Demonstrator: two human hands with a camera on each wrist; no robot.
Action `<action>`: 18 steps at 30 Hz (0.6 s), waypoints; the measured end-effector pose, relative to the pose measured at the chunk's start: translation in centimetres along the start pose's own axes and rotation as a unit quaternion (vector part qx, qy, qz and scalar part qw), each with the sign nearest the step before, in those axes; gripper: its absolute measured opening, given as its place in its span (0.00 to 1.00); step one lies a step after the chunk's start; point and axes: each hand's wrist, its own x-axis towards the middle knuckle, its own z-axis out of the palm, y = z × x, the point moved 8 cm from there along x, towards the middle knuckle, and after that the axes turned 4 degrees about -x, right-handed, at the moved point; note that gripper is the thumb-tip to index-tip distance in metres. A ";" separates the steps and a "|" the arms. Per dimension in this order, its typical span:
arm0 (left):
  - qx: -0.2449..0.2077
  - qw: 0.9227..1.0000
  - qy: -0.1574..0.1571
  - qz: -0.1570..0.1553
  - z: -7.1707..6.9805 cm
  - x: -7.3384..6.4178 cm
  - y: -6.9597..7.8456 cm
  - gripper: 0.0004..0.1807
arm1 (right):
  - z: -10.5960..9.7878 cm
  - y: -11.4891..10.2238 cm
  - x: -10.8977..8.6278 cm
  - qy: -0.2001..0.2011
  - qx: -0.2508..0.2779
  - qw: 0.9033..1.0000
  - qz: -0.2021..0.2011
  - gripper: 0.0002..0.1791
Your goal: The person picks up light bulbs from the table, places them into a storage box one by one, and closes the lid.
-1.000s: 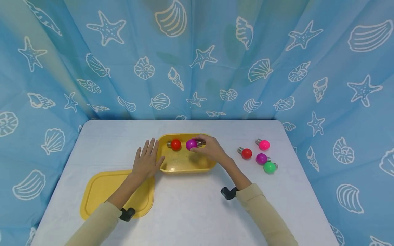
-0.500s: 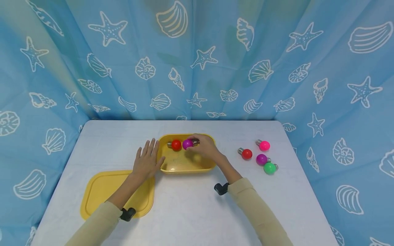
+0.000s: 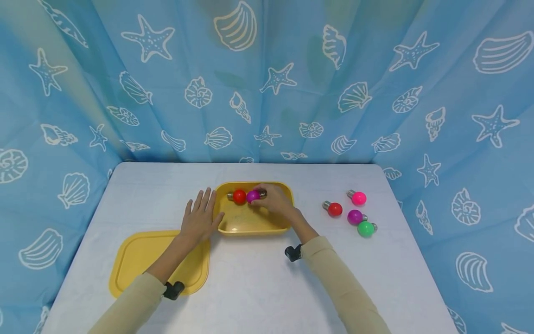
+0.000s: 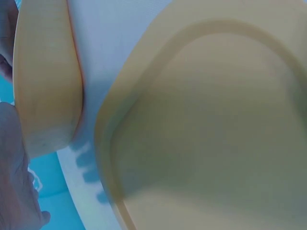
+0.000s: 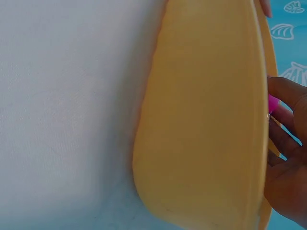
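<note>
In the head view, my right hand (image 3: 273,198) pinches a purple light bulb (image 3: 252,196) inside a yellow container (image 3: 250,226). Its metal base points right, toward the fingers. Just left of it lies a red bulb (image 3: 239,196) in the same container, base to the left. My left hand (image 3: 200,215) has its fingers straight and rests against the container's left side. The right wrist view shows the container wall (image 5: 206,115) hiding most of the purple bulb (image 5: 272,103) behind the right hand (image 5: 290,143). In the left wrist view the left hand (image 4: 17,172) touches the container's end (image 4: 48,81).
A yellow lid (image 3: 158,260) lies flat under my left forearm. To the right on the white table (image 3: 258,287) lie a red bulb (image 3: 334,209), a pink bulb (image 3: 359,198), a purple bulb (image 3: 355,216) and a green bulb (image 3: 365,228). A blue seashell curtain (image 3: 167,111) hangs behind.
My right hand has moved left inside the container, bringing the purple bulb close beside the red one. The left hand has stayed in place.
</note>
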 end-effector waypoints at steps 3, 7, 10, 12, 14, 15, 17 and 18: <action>-0.004 1.000 -0.001 -0.001 0.0 0.0 0.0 0.42 | 0.2 0.2 0.2 0.002 0.001 1.000 0.000 0.25; -0.004 1.000 -0.002 -0.001 0.0 0.0 0.0 0.42 | 0.3 0.4 0.4 0.005 -0.001 1.000 -0.002 0.25; -0.003 1.000 -0.003 0.000 0.0 0.0 0.0 0.42 | 0.4 0.4 0.6 0.005 -0.005 1.000 0.001 0.26; -0.003 1.000 -0.004 0.001 0.0 0.0 0.0 0.42 | 0.5 0.5 0.7 0.006 -0.009 1.000 0.006 0.25; -0.002 1.000 -0.004 0.003 0.0 0.0 0.0 0.42 | 0.6 0.5 0.8 0.008 -0.013 1.000 0.008 0.25; -0.002 1.000 -0.004 0.004 0.0 0.0 -0.1 0.42 | 0.6 0.6 0.8 0.010 -0.015 1.000 0.008 0.25; -0.004 1.000 -0.005 0.003 0.1 0.0 -0.1 0.42 | 0.7 0.7 0.9 0.012 -0.021 1.000 0.008 0.25; -0.005 1.000 -0.006 0.003 0.1 0.0 -0.1 0.42 | 0.7 0.7 1.0 0.014 -0.023 1.000 0.008 0.25</action>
